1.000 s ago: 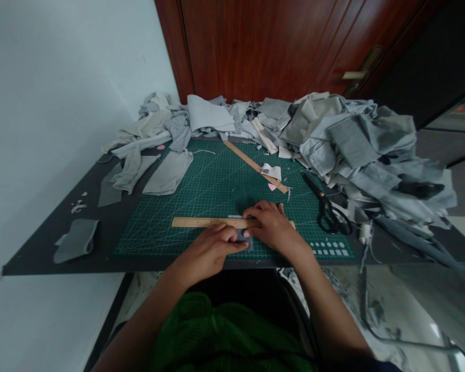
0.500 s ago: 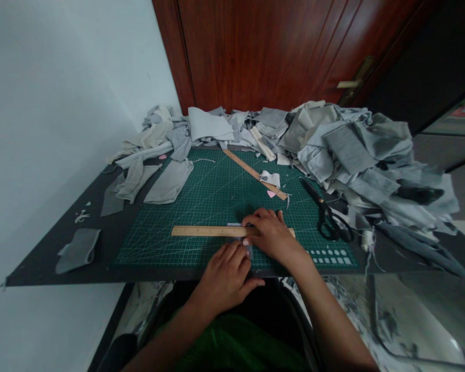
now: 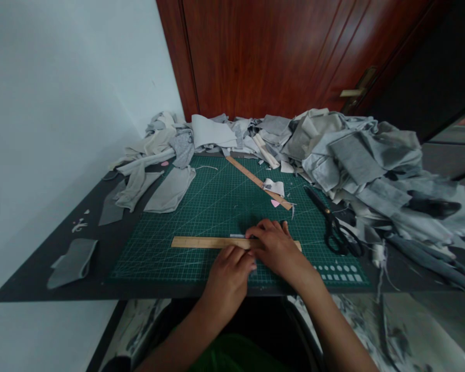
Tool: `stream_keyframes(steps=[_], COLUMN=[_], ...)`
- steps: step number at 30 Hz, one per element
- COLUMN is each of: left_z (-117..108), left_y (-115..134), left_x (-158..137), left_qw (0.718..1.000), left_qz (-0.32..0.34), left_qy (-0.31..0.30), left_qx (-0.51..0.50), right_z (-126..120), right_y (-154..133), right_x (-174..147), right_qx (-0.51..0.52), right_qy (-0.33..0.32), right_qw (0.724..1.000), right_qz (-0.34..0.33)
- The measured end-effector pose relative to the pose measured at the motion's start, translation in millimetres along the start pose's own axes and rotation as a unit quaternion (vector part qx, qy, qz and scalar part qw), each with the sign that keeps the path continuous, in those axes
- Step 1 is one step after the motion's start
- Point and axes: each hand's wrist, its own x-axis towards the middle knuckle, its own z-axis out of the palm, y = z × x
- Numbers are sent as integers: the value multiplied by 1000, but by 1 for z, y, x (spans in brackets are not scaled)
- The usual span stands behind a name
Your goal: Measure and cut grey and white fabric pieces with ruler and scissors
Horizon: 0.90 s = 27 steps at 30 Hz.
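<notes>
A wooden ruler (image 3: pixel 199 242) lies crosswise near the front of the green cutting mat (image 3: pixel 147 258). Beneath it is a small grey fabric piece (image 3: pixel 237 236), with only a narrow strip showing past the ruler's far edge. My right hand (image 3: pixel 277 247) presses down over the ruler's right half, fingers bent across it. At the ruler's near edge, my left hand (image 3: pixel 230 271) has its fingers curled together on the fabric, beside the right fingertips. The left thumb and most of the fabric are hidden by my hands.
Black scissors (image 3: pixel 335 227) lie right of the mat's middle. A second wooden ruler (image 3: pixel 248 175) slants across the back, under a white scrap (image 3: pixel 274 187). Heaped grey fabric (image 3: pixel 356 155) fills the back right. A folded grey cloth (image 3: pixel 73 262) lies front left, a thread spool (image 3: pixel 378 254) front right.
My left hand has drawn its fingers and thumb in, where the thumb was stretched out before. The right hand stays on the ruler. The view has shifted slightly.
</notes>
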Motion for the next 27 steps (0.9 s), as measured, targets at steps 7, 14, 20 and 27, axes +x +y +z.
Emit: stream_keyframes(steps=[7, 14, 20, 27], left_z=[-7, -4, -6, -6], left_y=[8, -2, 0, 1], left_x=[-2, -1, 2, 1], left_qw=[998, 998, 998, 998], left_qz=[-2, 0, 0, -12], left_qy=[-16, -13, -21, -30], left_qx=[64, 54, 53, 54], right_z=[-3, -2, -13, -22], right_y=[-4, -5, 5, 11], right_x=[1, 4, -8, -13], right_qx=[1, 0, 28, -4], right_qy=[-10, -6, -15, -29], right_qw=[1000, 999, 999, 1000], right_qz=[21, 53, -4, 10])
